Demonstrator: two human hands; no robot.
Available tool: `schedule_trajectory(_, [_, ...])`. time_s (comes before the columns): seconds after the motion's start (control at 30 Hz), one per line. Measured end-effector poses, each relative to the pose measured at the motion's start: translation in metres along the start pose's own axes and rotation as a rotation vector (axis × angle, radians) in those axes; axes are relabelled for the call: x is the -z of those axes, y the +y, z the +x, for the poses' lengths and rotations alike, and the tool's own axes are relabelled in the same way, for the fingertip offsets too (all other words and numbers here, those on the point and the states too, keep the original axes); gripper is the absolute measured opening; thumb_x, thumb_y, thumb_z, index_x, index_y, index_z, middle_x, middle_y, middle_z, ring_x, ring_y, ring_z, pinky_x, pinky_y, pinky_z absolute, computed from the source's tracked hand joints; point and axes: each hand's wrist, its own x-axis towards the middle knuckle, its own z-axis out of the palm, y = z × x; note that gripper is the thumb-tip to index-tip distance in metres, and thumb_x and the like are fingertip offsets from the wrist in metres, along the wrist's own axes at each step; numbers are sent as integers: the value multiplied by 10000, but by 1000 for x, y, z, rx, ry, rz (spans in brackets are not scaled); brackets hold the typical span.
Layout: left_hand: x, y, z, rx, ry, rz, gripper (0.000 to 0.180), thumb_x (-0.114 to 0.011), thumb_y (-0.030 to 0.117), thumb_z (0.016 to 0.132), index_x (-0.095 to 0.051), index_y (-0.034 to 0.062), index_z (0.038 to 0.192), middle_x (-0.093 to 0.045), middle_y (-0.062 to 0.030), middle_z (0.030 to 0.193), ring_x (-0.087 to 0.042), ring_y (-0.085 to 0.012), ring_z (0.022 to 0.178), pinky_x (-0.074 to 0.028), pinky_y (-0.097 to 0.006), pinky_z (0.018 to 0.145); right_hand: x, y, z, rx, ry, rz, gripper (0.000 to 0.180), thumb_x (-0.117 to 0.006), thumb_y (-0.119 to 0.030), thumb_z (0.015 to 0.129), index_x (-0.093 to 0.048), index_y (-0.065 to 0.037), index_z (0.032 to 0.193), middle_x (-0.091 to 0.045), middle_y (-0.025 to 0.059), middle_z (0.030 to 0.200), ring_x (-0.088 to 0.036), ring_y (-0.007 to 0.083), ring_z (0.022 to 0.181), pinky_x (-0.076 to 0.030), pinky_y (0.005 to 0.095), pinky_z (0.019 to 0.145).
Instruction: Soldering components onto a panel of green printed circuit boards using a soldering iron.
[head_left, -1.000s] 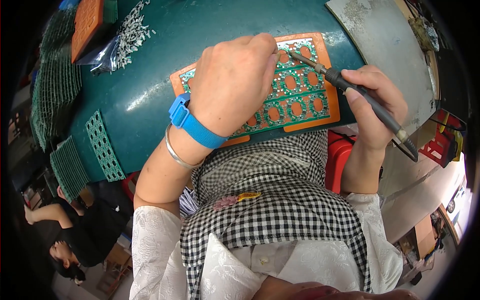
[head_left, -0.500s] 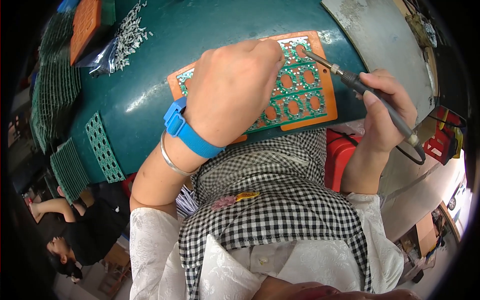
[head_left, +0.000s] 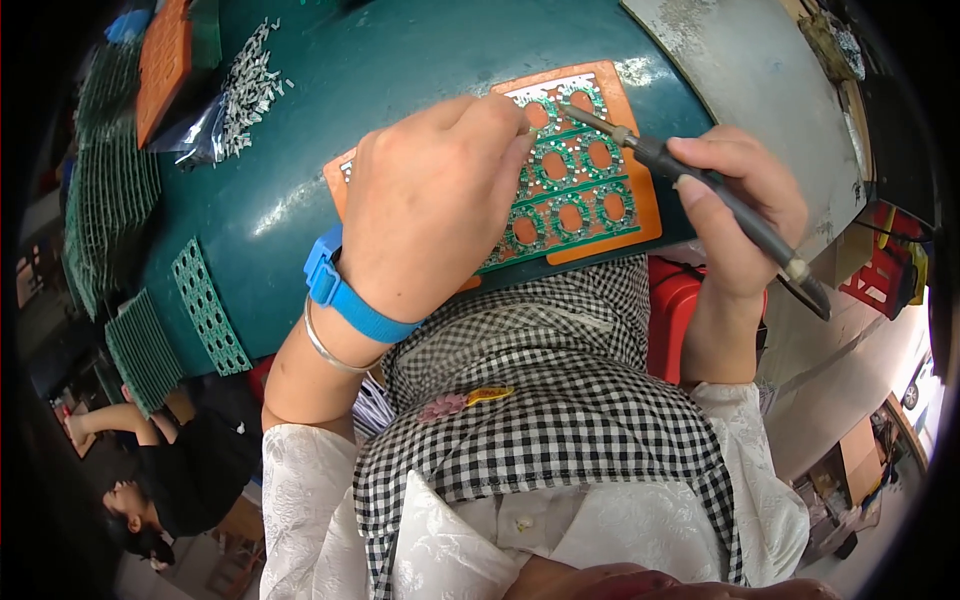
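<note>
A green circuit board panel [head_left: 556, 190] with rows of round cutouts lies in an orange holder [head_left: 640, 170] on the table. My right hand [head_left: 742, 205] grips a soldering iron [head_left: 715, 185], its tip resting near a cutout in the board's far row. Over the board's left part is my left hand [head_left: 440, 190], fingers closed in a pinch above the far row; what they hold, if anything, is hidden. A blue strap [head_left: 365, 310] and a silver bangle [head_left: 325, 345] circle my left wrist.
Small white parts [head_left: 250, 90] are heaped by a plastic bag [head_left: 200, 138] at the far left. Stacked green boards [head_left: 115, 170], a single board [head_left: 208, 305] and another orange holder [head_left: 165, 65] lie left. A grey board [head_left: 750, 80] lies right. Another person [head_left: 185, 470] sits lower left.
Both hands have shifted a little left in view, the iron with the right one. The iron's tip has moved left along the far row; the board also appears slightly further left.
</note>
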Motion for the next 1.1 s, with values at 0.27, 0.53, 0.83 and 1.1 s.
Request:
schedule_trajectory(0.27, [9, -5, -13, -1, 31, 10, 71, -724, 18, 807, -668, 26, 850, -679, -89, 743, -653, -210, 603, -483, -287, 521, -6, -4, -1, 17, -17, -70, 210, -654, 53, 703, -702, 60, 906, -605, 75, 708, -518, 111, 583, -355, 238, 518])
schedule_trajectory(0.53, [27, 4, -32, 142, 23, -70, 75, -717, -13, 807, -672, 27, 851, -679, -90, 739, -635, -199, 584, -481, -279, 544, 17, -3, -11, -35, 242, 59, 276, -642, 8, 751, -678, 107, 1007, -674, 172, 898, -612, 179, 732, -475, 250, 678])
schedule_trajectory(0.83, [36, 11, -39, 157, 52, -169, 74, -714, -43, 820, -654, -2, 834, -616, -71, 680, -586, -120, 538, -434, -240, 507, 113, -12, 2, 15, 770, -431, 264, -620, -82, 929, -646, 51, 1155, -666, 91, 852, -563, 86, 675, -441, 191, 623])
schedule_trajectory(1.1, [35, 27, -35, 154, 109, -260, 138, -725, -64, 771, -641, 19, 841, -607, -90, 685, -603, -231, 565, -472, -316, 536, 180, 69, 17, 82, 285, -1342, 277, -670, -234, 911, -655, -190, 1184, -625, 106, 1058, -641, 309, 957, -530, 388, 807])
